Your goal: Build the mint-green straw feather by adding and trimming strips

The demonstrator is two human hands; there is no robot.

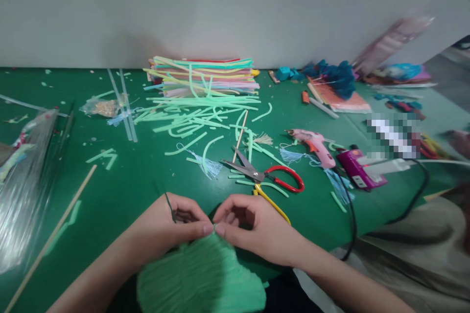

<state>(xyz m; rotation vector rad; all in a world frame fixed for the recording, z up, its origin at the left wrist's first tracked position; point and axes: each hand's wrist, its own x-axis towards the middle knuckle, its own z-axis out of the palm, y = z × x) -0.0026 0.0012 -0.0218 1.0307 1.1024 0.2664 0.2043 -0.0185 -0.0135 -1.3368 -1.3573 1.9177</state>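
My left hand (179, 217) and my right hand (249, 222) meet near the table's front edge. Their thumbs and forefingers pinch the narrow top of a ribbed, fan-shaped mint-green piece (205, 274), which looks built from pipe cleaners laid side by side. It hangs below my fingers and spreads towards me. Exactly what lies between the fingertips is hidden. A thin dark strand (170, 205) runs across my left hand. Just beyond my right hand lie scissors (259, 175) with one red and one yellow handle, their blades apart.
Loose mint-green pipe cleaners (198, 116) cover the middle, before a multicoloured bundle (205, 78). At right are a pink glue gun (312, 144), a purple box (358, 168), a black cable (354, 225) and blue tassels (341, 186). Clear plastic sleeves (29, 186) and a wooden stick (55, 232) lie left.
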